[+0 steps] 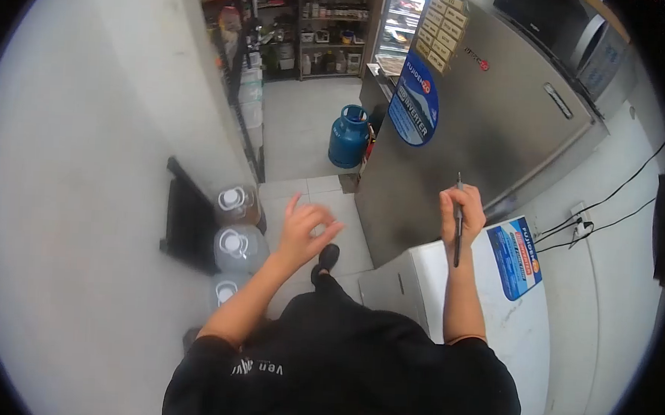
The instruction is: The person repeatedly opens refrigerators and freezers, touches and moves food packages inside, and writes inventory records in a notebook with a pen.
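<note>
My right hand (468,205) is closed around a slim dark pen (458,231), its grey tip pointing up and away from me. That hand is raised in front of the steel refrigerator door (424,186) and over the edge of a white chest-like appliance (526,323). To the left, my left hand (307,227) hangs in the air with loosely curled, spread fingers and nothing in it. The tiled floor and my dark shoe (326,261) are below it, and several large clear jugs (238,248) with white caps stand beside it along the wall.
A blue gas cylinder (349,138) stands on the floor ahead, near the refrigerator. Stocked shelves (332,46) line the back, with a rack of bins (252,90) on the left. Black cables (619,189) run to a wall outlet at right. A black frame (185,215) leans by the jugs.
</note>
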Available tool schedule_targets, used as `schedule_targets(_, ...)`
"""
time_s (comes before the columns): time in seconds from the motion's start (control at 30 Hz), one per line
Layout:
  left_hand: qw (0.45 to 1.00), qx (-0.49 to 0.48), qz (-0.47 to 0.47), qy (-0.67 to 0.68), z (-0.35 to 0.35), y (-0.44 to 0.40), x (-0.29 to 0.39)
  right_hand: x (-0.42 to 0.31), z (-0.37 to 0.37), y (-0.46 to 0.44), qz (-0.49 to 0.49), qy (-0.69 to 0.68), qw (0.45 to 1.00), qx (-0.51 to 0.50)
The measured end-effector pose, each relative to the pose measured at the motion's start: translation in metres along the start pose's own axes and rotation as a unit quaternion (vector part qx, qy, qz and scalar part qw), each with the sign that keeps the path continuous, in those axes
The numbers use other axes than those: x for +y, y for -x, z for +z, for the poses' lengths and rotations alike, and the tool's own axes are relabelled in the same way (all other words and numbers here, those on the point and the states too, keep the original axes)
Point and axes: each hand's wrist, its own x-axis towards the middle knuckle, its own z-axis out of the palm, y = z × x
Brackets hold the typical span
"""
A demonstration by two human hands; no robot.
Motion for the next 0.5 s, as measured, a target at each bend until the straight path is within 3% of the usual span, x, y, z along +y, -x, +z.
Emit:
schedule_targets(0.07,0.994,-0.015,0.100,0.049,0.025,-0.081,-0.020,0.041,0.024,-0.016,0.008,0.005,1.000,0.001)
schedule_targets(0.17,0.979,-0.037,0.170,0.104,0.071,-0.171,-0.055,0.110,0.069,-0.069,-0.070,0.063,0.996,0.005)
schedule_targets(0.23,0.977,-0.059,0.177,0.106,0.097,-0.221,-0.092,0.151,0.103,-0.110,-0.038,0.119,0.989,0.080)
schedule_targets(0.37,0.974,-0.056,0.189,0.108,0.102,-0.314,-0.154,0.204,0.160,-0.235,-0.111,0.163,0.965,0.171)
schedule_targets(0.43,0.976,-0.047,0.169,0.127,0.105,-0.351,-0.188,0.233,0.183,-0.302,-0.143,0.224,0.946,0.185)
schedule_targets(0.5,0.977,-0.050,0.151,0.145,0.115,-0.384,-0.223,0.258,0.199,-0.359,-0.097,0.293,0.942,0.134)
